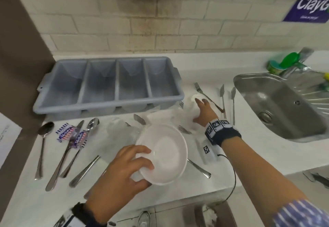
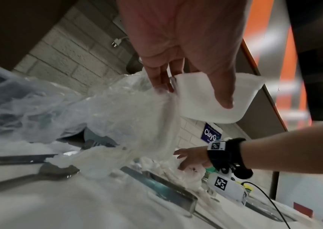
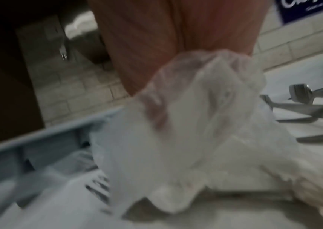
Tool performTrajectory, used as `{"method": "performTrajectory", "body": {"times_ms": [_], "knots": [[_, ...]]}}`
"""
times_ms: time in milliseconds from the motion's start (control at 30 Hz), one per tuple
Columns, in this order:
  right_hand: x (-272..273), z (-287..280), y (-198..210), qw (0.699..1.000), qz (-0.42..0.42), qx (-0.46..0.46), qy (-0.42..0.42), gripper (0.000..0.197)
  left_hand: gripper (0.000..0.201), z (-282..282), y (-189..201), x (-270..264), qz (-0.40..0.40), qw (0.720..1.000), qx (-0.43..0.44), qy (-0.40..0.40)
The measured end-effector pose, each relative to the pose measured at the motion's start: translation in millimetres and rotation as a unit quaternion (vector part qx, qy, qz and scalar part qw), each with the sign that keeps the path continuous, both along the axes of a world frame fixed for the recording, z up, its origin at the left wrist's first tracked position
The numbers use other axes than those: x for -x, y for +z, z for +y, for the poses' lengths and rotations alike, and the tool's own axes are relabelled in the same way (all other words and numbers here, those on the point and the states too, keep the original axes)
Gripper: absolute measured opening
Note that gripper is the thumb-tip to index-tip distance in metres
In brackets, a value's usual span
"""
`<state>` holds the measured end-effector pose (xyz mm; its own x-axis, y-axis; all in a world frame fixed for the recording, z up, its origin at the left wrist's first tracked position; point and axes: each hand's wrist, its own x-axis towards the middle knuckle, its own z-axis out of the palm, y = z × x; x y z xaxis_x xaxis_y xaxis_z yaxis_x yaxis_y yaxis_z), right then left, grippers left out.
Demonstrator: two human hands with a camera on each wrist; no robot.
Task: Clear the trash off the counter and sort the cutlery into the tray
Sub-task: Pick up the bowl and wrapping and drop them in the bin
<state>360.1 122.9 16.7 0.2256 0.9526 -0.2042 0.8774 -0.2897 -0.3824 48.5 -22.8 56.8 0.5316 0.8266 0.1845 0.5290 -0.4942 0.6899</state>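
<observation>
Trash lies mid-counter in front of the grey tray (image 1: 108, 86): a white bowl (image 1: 165, 153), crumpled clear plastic (image 1: 122, 136) and two candy wrappers (image 1: 71, 135). Left hand (image 1: 122, 171) grips the bowl by its near rim, thumb inside and fingers underneath, holding it above the counter (image 1: 231, 164); the left wrist view shows the plastic bunched against those fingers (image 2: 160, 80). Right hand (image 1: 204, 112) reaches onto a second clump of plastic (image 1: 179, 116) just right of the tray, fingers curled into it, and the right wrist view shows the film (image 3: 201, 108) wrapped over the hand. Cutlery lies scattered on the counter: spoons (image 1: 43, 141) and knives (image 1: 62, 159) at the left, a fork (image 1: 207, 96) and two knives (image 1: 222, 98) between tray and sink (image 1: 284, 105). All four tray compartments look bare.
</observation>
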Motion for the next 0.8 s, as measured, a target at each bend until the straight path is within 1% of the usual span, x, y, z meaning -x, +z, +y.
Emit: {"method": "performTrajectory", "body": {"times_ms": [33, 67, 100, 133, 167, 200, 267, 300, 400, 467, 533, 600, 633, 700, 733, 800], "knots": [[-3, 6, -8, 0.999, -0.016, 0.028, 0.022, 0.077, 0.023, -6, 1, -5, -0.009, 1.000, 0.015, 0.012], [-4, 9, -14, 0.997, -0.036, 0.043, 0.049, 0.064, 0.025, -12, 1, -9, -0.018, 0.999, 0.020, 0.023], [-5, 10, -18, 0.995, -0.058, 0.046, 0.069, 0.046, 0.025, -17, 2, -14, -0.022, 0.999, 0.020, 0.031], [-6, 9, -19, 0.994, -0.074, 0.036, 0.068, 0.031, 0.026, -22, 3, -18, -0.019, 0.999, 0.015, 0.035], [-7, 6, -19, 0.995, -0.081, 0.012, 0.060, 0.024, 0.026, -27, 4, -23, -0.014, 0.999, 0.006, 0.037], [-8, 3, -16, 0.996, -0.076, -0.015, 0.049, 0.023, 0.025, -31, 4, -28, -0.010, 0.999, -0.003, 0.040], [-14, -11, -6, 0.994, 0.003, -0.109, -0.013, 0.028, 0.024, -37, 5, -39, -0.006, 0.999, -0.020, 0.043], [-19, -22, 6, 0.985, 0.046, -0.162, -0.047, 0.031, 0.024, -39, 7, -46, -0.005, 0.999, -0.023, 0.046], [-44, -72, 48, 0.941, 0.142, -0.287, -0.110, 0.030, 0.022, -38, 16, -68, -0.008, 0.997, -0.043, 0.058], [-66, -113, 73, 0.901, 0.205, -0.352, -0.149, 0.027, 0.021, -35, 26, -82, -0.013, 0.996, -0.058, 0.067], [-95, -160, 94, 0.859, 0.255, -0.397, -0.197, 0.027, 0.022, -31, 41, -101, -0.020, 0.994, -0.082, 0.065], [-129, -209, 105, 0.812, 0.319, -0.423, -0.244, 0.030, 0.023, -31, 60, -128, -0.030, 0.992, -0.113, 0.045], [-147, -231, 105, 0.794, 0.341, -0.428, -0.265, 0.033, 0.023, -32, 71, -144, -0.039, 0.990, -0.130, 0.028], [-172, -270, 101, 0.774, 0.348, -0.431, -0.306, 0.040, 0.024, -39, 90, -180, -0.069, 0.985, -0.156, -0.015], [-184, -288, 94, 0.762, 0.343, -0.440, -0.329, 0.040, 0.026, -44, 96, -201, -0.087, 0.982, -0.162, -0.044], [-202, -319, 74, 0.724, 0.332, -0.454, -0.399, 0.034, 0.027, -55, 101, -247, -0.120, 0.974, -0.147, -0.124]]}}
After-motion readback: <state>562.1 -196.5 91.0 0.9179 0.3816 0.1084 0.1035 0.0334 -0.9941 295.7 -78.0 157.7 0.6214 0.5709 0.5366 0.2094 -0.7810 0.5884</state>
